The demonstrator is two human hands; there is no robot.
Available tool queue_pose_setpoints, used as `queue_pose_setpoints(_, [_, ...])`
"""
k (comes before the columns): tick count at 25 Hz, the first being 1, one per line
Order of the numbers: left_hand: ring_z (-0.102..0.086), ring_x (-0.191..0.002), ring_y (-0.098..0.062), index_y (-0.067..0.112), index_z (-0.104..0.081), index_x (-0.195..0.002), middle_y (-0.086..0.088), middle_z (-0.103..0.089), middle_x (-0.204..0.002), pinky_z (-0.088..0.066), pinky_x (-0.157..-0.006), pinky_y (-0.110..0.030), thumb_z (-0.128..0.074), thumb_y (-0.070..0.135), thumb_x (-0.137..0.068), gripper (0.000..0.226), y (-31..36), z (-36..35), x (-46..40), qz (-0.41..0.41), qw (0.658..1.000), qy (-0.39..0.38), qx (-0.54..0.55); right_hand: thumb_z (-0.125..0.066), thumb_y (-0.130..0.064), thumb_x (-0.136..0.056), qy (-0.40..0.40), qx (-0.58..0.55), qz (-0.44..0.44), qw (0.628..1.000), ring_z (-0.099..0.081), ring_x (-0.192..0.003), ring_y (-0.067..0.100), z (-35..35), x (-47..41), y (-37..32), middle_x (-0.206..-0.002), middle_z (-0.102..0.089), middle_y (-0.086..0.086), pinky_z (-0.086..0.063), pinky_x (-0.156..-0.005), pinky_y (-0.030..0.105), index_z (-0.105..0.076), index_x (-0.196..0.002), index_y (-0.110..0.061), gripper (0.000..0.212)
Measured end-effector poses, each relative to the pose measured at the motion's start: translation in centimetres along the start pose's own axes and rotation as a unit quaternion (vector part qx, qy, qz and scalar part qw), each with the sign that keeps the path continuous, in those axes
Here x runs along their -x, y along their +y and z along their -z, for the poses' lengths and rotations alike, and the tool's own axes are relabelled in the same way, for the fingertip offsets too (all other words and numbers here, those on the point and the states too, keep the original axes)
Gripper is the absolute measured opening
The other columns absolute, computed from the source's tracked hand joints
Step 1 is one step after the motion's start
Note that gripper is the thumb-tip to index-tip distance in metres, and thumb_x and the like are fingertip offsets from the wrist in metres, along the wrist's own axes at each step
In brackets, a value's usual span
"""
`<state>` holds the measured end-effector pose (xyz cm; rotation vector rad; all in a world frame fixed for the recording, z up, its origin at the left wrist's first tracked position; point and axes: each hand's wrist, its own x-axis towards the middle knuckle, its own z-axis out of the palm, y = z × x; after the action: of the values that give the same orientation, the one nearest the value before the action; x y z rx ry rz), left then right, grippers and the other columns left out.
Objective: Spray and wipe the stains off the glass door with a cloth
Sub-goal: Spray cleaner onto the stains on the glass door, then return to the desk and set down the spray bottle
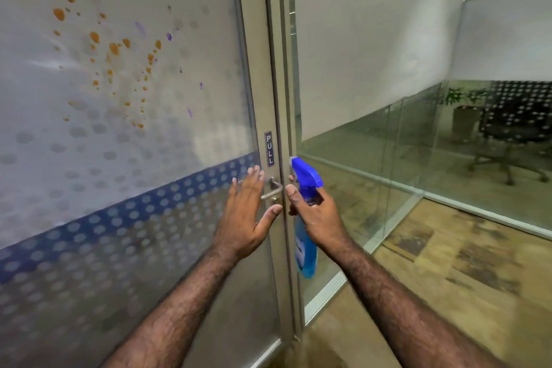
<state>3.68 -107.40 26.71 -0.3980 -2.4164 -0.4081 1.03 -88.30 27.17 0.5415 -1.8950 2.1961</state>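
Note:
The frosted glass door (125,158) fills the left half of the view. Orange stains (113,49) and a few purple stains (169,36) are spattered over its upper part. My left hand (246,212) is spread flat and open by the metal door handle (273,191), holding nothing. My right hand (313,215) grips the neck of a blue spray bottle (305,248); its blue trigger head (306,173) points up and left toward the door frame. No cloth is in view.
A "PULL" label (268,149) sits on the door frame (265,69) above the handle. To the right runs a glass partition (373,134) with a frosted band. Behind it stand an office chair (513,128) and a potted plant (460,104). The floor (448,263) is wood-patterned.

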Motion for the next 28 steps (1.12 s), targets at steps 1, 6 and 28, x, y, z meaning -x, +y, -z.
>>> queue_pose_setpoints(1, [-0.003,-0.169,-0.013,0.012,-0.019,-0.171,-0.001,-0.01,-0.181,0.001,-0.139,-0.047,-0.031,0.064,-0.106,0.084,1.4,-1.7,-0.2,-0.012,1.0,-0.023,0.013,-0.08,-0.04,-0.099,0.01,0.009,-0.008,1.0,-0.078,-0.103,0.003,1.9,0.3,0.1,-0.114,-0.082,-0.024,-0.062,-0.097,0.031,-0.075,-0.121,-0.039,0.022])
queue_pose_setpoints(6, [-0.009,-0.168,-0.01,0.012,-0.026,-0.17,-0.001,-0.023,-0.179,-0.001,-0.138,-0.05,-0.034,0.067,-0.104,0.085,9.8,-9.3,-1.0,-0.092,0.986,-0.118,0.073,-0.076,-0.046,-0.1,0.072,0.057,-0.01,0.996,-0.072,-0.122,-0.004,12.4,2.9,-0.1,-0.128,-0.077,-0.029,-0.052,-0.105,0.017,-0.072,-0.124,-0.048,0.025])
queue_pose_setpoints(28, [-0.068,-0.129,-0.014,0.044,-0.064,-0.139,0.014,-0.073,-0.135,-0.054,-0.112,-0.048,-0.081,0.04,-0.089,0.053,56.1,-32.6,1.4,-0.141,0.802,-0.328,0.478,-0.072,-0.048,-0.102,0.305,0.202,-0.149,0.919,-0.073,-0.105,-0.002,54.3,24.4,-4.9,-0.115,-0.08,-0.01,-0.049,-0.087,0.007,-0.066,-0.142,-0.028,0.045])
